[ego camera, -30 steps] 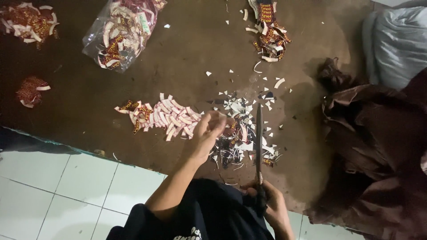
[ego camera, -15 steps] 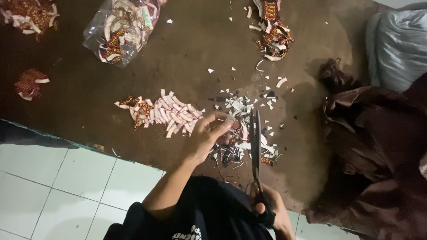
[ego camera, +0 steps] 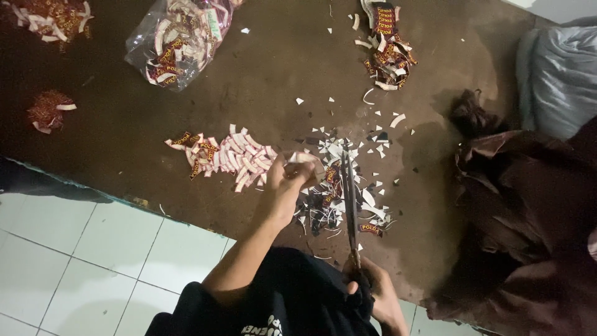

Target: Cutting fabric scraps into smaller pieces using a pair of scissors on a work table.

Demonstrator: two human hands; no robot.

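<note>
Small white strip of woven label (ego camera: 303,157) pinched in the left hand (ego camera: 287,186), right beside the blades of long dark steel scissors (ego camera: 349,199) gripped at the handles by the right hand (ego camera: 376,292).

Held low over the dark brown mat (ego camera: 112,143), above a scatter of white and dark trimmed scraps (ego camera: 336,205); left fingers closed narrow on the strip's end, right fingers wrapped through the handle loops, blades nearly together and pointing away. Just left of the hand, a neat row of cut maroon-and-white labels (ego camera: 224,158). Farther off, a clear plastic bag stuffed with labels (ego camera: 180,37), a loose pile of uncut label ribbon (ego camera: 385,43), crumpled brown cloth (ego camera: 528,205) at right, white floor tiles (ego camera: 74,249) below.
</note>
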